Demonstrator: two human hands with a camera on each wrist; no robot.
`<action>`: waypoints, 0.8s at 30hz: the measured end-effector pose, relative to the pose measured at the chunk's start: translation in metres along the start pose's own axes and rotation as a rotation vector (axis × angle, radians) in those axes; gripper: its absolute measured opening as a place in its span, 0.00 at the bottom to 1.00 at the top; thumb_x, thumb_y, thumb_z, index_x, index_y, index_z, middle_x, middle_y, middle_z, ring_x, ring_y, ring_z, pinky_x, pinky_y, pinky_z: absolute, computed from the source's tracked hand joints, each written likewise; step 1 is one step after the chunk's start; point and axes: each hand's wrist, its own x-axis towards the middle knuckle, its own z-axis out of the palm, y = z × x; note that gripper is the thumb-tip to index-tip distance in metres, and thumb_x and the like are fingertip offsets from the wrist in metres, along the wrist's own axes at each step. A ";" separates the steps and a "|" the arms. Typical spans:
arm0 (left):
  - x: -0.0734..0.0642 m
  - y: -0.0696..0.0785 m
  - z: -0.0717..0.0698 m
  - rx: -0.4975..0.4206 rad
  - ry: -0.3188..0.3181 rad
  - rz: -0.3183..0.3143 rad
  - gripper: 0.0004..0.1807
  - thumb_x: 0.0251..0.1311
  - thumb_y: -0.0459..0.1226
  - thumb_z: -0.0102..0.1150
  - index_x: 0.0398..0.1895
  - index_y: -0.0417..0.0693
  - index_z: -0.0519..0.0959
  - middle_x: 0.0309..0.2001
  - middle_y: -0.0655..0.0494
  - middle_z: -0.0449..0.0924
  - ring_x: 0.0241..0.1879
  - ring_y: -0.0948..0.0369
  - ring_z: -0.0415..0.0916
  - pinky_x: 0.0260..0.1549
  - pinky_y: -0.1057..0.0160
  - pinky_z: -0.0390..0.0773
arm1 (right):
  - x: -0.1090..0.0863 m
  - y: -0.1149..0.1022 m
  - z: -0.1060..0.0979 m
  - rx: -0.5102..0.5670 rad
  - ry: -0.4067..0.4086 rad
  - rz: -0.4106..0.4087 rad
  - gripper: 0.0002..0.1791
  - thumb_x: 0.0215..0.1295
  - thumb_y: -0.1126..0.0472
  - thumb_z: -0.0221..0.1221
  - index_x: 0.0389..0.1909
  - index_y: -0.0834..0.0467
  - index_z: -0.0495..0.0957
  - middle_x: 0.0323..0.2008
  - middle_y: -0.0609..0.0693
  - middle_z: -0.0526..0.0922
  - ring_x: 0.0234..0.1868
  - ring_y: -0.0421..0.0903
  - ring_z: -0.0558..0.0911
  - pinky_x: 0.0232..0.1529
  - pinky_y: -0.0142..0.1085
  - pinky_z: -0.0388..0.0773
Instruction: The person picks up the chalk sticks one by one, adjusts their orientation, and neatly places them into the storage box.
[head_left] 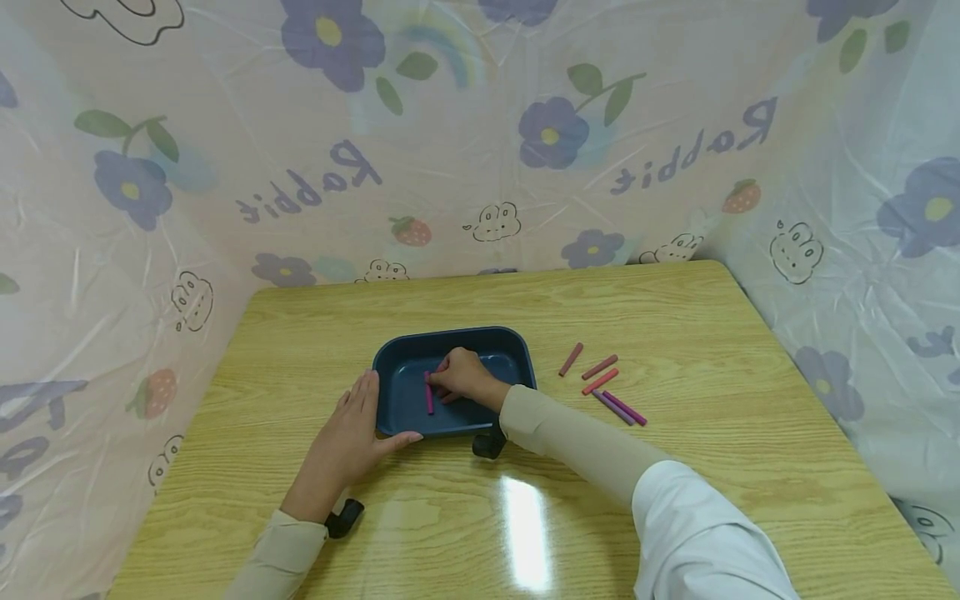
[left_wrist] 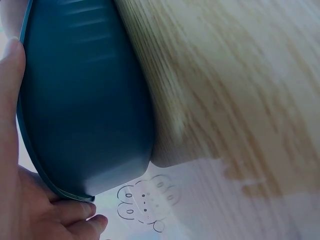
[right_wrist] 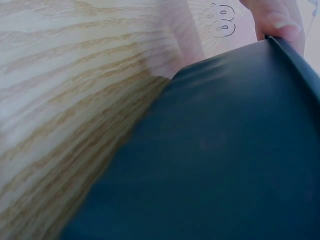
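Pale curtains [head_left: 450,108] printed with purple flowers, strawberries, rabbit faces and the reversed word "Rabbit" hang behind and on both sides of a wood-grain table [head_left: 315,333], where a bright patch of light reflects near the front edge. A dark blue tray [head_left: 450,430] with rounded corners sits on the table, towards the middle. Inside it, in the left half, lies a magenta stick [head_left: 430,400], pointing roughly from the near side to the far side. The right hand [head_left: 467,377] reaches into the tray with curled fingers, thumb and fingertips pinching the far end of that stick. The left hand [head_left: 348,433] rests against the tray's left end, its fingers straight and together, the thumb stretched along the near rim. To the right of the tray, on the table, are two brownish-red sticks [head_left: 571,359], a brighter red stick [head_left: 600,382], and a greyish-purple stick [head_left: 613,408] alongside a second magenta one [head_left: 627,409]. Beige sleeves [head_left: 577,446] cover both forearms, with black wrist cameras [head_left: 489,445] just below the hands.
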 end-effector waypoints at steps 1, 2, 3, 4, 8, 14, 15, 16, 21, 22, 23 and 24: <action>0.000 0.000 0.000 -0.002 0.000 -0.001 0.65 0.45 0.76 0.40 0.72 0.35 0.40 0.72 0.40 0.41 0.70 0.48 0.40 0.65 0.46 0.47 | 0.000 0.000 0.000 -0.001 0.000 0.000 0.09 0.59 0.63 0.62 0.26 0.66 0.81 0.21 0.58 0.82 0.22 0.49 0.83 0.22 0.35 0.80; 0.000 0.000 0.000 -0.003 0.000 -0.002 0.65 0.45 0.76 0.40 0.72 0.35 0.40 0.72 0.40 0.41 0.70 0.48 0.40 0.65 0.46 0.46 | 0.000 0.000 0.000 -0.002 0.002 0.001 0.09 0.59 0.63 0.62 0.26 0.66 0.81 0.21 0.58 0.82 0.22 0.49 0.83 0.22 0.35 0.80; 0.000 0.000 0.000 -0.005 -0.002 -0.003 0.65 0.45 0.76 0.40 0.72 0.35 0.39 0.72 0.40 0.40 0.70 0.48 0.40 0.65 0.46 0.46 | -0.001 -0.001 0.000 0.000 0.003 0.001 0.09 0.59 0.63 0.62 0.26 0.66 0.81 0.21 0.58 0.82 0.22 0.50 0.83 0.23 0.35 0.81; 0.000 0.000 0.000 -0.006 -0.002 -0.003 0.65 0.45 0.76 0.40 0.72 0.35 0.39 0.72 0.40 0.40 0.71 0.48 0.40 0.65 0.46 0.46 | -0.001 -0.001 0.000 0.000 0.004 0.001 0.09 0.59 0.63 0.62 0.26 0.66 0.81 0.21 0.58 0.82 0.22 0.50 0.83 0.23 0.35 0.81; 0.000 0.000 0.000 -0.008 -0.006 -0.003 0.65 0.45 0.76 0.40 0.72 0.35 0.39 0.72 0.40 0.40 0.71 0.48 0.39 0.65 0.46 0.46 | -0.001 -0.002 0.000 0.010 0.006 0.010 0.09 0.60 0.63 0.62 0.27 0.66 0.81 0.21 0.58 0.82 0.23 0.50 0.83 0.23 0.35 0.81; 0.000 0.000 0.000 0.000 0.000 0.003 0.65 0.45 0.76 0.40 0.72 0.34 0.40 0.72 0.40 0.41 0.70 0.47 0.40 0.65 0.46 0.47 | 0.001 -0.003 0.000 0.063 0.003 0.047 0.07 0.60 0.64 0.61 0.28 0.66 0.79 0.21 0.57 0.82 0.21 0.47 0.82 0.23 0.36 0.81; -0.001 0.000 0.000 0.000 0.002 0.003 0.65 0.45 0.76 0.40 0.72 0.34 0.40 0.72 0.40 0.41 0.70 0.47 0.41 0.65 0.46 0.47 | 0.001 -0.003 0.000 0.071 0.001 0.055 0.07 0.60 0.64 0.61 0.28 0.66 0.79 0.22 0.57 0.82 0.21 0.47 0.82 0.23 0.36 0.81; -0.001 -0.001 0.000 0.000 0.002 0.002 0.65 0.45 0.76 0.40 0.72 0.34 0.40 0.72 0.40 0.41 0.70 0.47 0.41 0.65 0.46 0.47 | 0.002 -0.003 0.000 0.086 -0.003 0.064 0.07 0.60 0.65 0.61 0.28 0.66 0.79 0.22 0.57 0.82 0.22 0.47 0.82 0.23 0.36 0.81; 0.000 -0.002 0.002 0.004 0.003 -0.001 0.65 0.45 0.76 0.40 0.72 0.35 0.40 0.72 0.40 0.41 0.70 0.48 0.41 0.65 0.46 0.47 | 0.004 -0.004 -0.005 0.143 -0.040 0.106 0.08 0.61 0.64 0.59 0.31 0.68 0.78 0.27 0.60 0.82 0.26 0.50 0.83 0.27 0.39 0.82; 0.000 -0.002 0.002 0.004 0.005 0.000 0.65 0.45 0.76 0.40 0.72 0.35 0.40 0.72 0.40 0.41 0.70 0.48 0.41 0.65 0.46 0.47 | 0.004 -0.004 -0.006 0.151 -0.048 0.109 0.08 0.62 0.64 0.58 0.32 0.68 0.78 0.27 0.61 0.83 0.27 0.51 0.84 0.28 0.40 0.82; 0.000 -0.002 0.002 0.005 0.008 0.002 0.65 0.45 0.76 0.40 0.72 0.35 0.40 0.72 0.40 0.41 0.70 0.48 0.41 0.65 0.46 0.48 | 0.004 -0.005 -0.008 0.156 -0.054 0.114 0.09 0.62 0.64 0.58 0.33 0.68 0.78 0.28 0.61 0.83 0.27 0.52 0.84 0.29 0.40 0.82; 0.000 -0.002 0.002 0.005 0.010 0.003 0.65 0.45 0.76 0.40 0.72 0.35 0.40 0.72 0.40 0.41 0.70 0.48 0.41 0.65 0.46 0.48 | 0.004 -0.006 -0.010 0.161 -0.061 0.116 0.10 0.62 0.64 0.58 0.33 0.69 0.79 0.28 0.62 0.83 0.28 0.52 0.84 0.30 0.41 0.82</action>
